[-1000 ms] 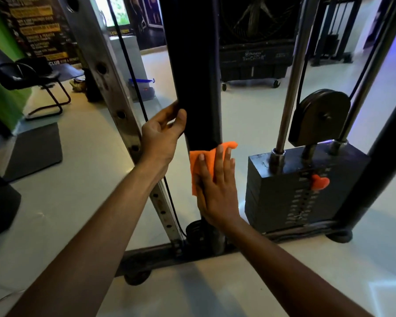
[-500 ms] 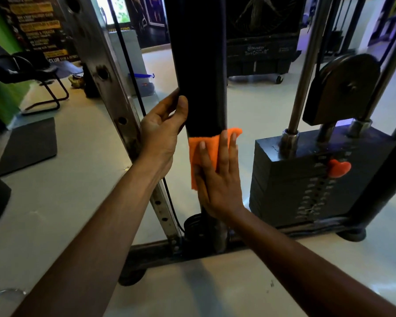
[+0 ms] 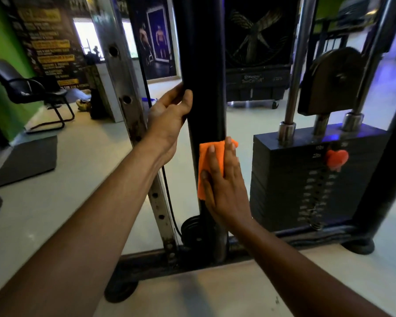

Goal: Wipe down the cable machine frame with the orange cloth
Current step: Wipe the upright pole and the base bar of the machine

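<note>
Right hand [image 3: 224, 181] flat, fingers straight, pressing the orange cloth [image 3: 209, 161] against the black upright post [image 3: 201, 76] of the frame, low on the post, above the base bar [image 3: 249, 244]; left hand [image 3: 168, 117] grips the post higher up, thumb on its front face, fingers wrapped behind; weight stack [image 3: 306, 179] just right of the post, red selector pin [image 3: 336, 157] near its top; silver perforated rail [image 3: 133, 115] left of the post.

Black chair [image 3: 30, 88] stands beside floor mat [image 3: 25, 160].
</note>
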### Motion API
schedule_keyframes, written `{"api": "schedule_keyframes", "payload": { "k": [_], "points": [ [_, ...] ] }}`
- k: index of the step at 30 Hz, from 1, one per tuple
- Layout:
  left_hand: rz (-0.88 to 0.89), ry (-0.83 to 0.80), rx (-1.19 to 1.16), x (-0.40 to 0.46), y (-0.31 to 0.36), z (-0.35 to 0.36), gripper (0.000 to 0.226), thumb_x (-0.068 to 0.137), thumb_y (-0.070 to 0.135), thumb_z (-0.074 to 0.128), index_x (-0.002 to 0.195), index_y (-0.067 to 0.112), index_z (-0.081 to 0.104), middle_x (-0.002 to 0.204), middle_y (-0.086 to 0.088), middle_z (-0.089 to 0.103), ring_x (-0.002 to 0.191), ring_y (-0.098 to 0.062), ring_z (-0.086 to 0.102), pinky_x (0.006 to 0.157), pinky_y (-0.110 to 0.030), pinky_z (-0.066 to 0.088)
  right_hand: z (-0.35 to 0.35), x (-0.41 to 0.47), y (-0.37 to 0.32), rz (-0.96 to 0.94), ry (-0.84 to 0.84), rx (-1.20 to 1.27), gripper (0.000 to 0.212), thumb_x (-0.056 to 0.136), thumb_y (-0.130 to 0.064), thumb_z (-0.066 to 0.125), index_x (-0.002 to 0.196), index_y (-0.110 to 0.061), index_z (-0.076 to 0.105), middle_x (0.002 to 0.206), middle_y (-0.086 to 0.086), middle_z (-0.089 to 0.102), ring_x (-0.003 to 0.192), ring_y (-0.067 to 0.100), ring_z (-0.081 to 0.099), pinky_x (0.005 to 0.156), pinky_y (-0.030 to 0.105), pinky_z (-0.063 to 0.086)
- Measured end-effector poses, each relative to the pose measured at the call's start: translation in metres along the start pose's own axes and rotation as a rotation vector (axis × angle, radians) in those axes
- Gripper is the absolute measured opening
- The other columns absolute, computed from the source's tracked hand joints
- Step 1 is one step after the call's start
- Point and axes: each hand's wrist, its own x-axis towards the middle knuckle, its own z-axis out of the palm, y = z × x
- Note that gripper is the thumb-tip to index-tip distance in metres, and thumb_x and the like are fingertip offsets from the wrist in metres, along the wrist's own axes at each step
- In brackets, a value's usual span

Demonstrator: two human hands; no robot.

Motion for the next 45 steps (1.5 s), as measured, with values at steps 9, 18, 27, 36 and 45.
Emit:
{"api": "schedule_keyframes", "payload": {
  "k": [9, 18, 27, 36, 45],
  "points": [
    [-0.116, -0.038, 0.072, -0.027, -0.015, -0.003, 0.040, 0.107, 0.034, 0.065, 0.146, 0.024, 0.064, 0.140, 0.007, 0.071, 0.133, -0.016, 0.064, 0.116, -0.043, 0.051, -0.002, -0.015, -0.020, 0.055, -0.030, -0.040, 0.090, 0.111, -0.028, 0.060, 0.174, -0.028, -0.004, 0.179, 0.000, -0.027, 0.166, 0.031, -0.020, 0.130, 0.065, 0.027],
    [-0.128, 0.003, 0.084, -0.038, -0.037, -0.002, 0.038, 0.108, 0.036, 0.061, 0.145, 0.025, 0.065, 0.142, 0.006, 0.069, 0.133, -0.022, 0.064, 0.114, -0.044, 0.053, -0.014, 0.007, -0.030, 0.037, -0.021, -0.018, 0.096, 0.107, -0.035, 0.062, 0.174, -0.024, -0.005, 0.179, 0.000, -0.027, 0.166, 0.033, -0.020, 0.129, 0.065, 0.028],
    [-0.166, -0.008, 0.059, -0.051, -0.065, -0.016, 0.034, 0.108, 0.031, 0.062, 0.140, 0.024, 0.066, 0.137, 0.005, 0.072, 0.127, -0.016, 0.068, 0.108, -0.038, 0.058, 0.010, -0.036, 0.001, 0.009, -0.119, -0.053, 0.088, 0.110, -0.035, 0.057, 0.175, -0.020, -0.001, 0.177, 0.009, -0.030, 0.165, 0.036, -0.022, 0.132, 0.068, 0.010],
    [-0.233, -0.117, 0.080, -0.057, -0.103, -0.030, 0.042, 0.108, 0.033, 0.062, 0.147, 0.018, 0.060, 0.140, 0.001, 0.071, 0.129, -0.014, 0.068, 0.113, -0.041, 0.054, 0.046, -0.092, 0.033, 0.055, -0.129, -0.028, 0.074, 0.116, -0.039, 0.044, 0.174, -0.016, 0.003, 0.179, 0.013, -0.023, 0.167, 0.035, -0.016, 0.130, 0.070, 0.016],
    [-0.168, 0.026, 0.102, -0.085, -0.155, -0.024, 0.044, 0.104, 0.036, 0.065, 0.146, 0.021, 0.062, 0.142, 0.006, 0.069, 0.129, -0.009, 0.067, 0.111, -0.041, 0.055, 0.068, -0.079, 0.037, 0.052, 0.002, 0.026, 0.071, 0.117, -0.045, 0.041, 0.171, -0.019, 0.003, 0.177, 0.010, -0.029, 0.167, 0.040, -0.012, 0.129, 0.070, 0.023]
  ]
}}
